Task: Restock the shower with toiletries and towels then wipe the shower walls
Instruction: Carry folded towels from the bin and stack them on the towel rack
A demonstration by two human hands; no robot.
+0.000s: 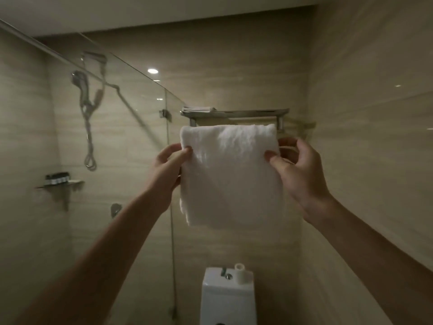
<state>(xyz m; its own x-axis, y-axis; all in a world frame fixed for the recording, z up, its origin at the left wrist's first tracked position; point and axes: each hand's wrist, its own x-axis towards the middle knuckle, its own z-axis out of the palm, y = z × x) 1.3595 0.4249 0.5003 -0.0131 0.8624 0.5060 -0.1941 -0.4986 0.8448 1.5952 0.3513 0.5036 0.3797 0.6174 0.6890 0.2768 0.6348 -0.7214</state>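
1. Your left hand and right hand pinched the white towel by its side edges.
2. Towel hung over the rack bar, long axis vertical, centred between both hands.

Two towels are counted: one hanging towel at the lower bar of the single towel rack, and one folded towel on top of the rack at its left end. Two hands are counted just below the rack, left hand and right hand. Logged left of the rack are one glass panel, one shower head and one shelf of dark bottles that cannot be counted; logged below it are one toilet cistern and one paper roll.
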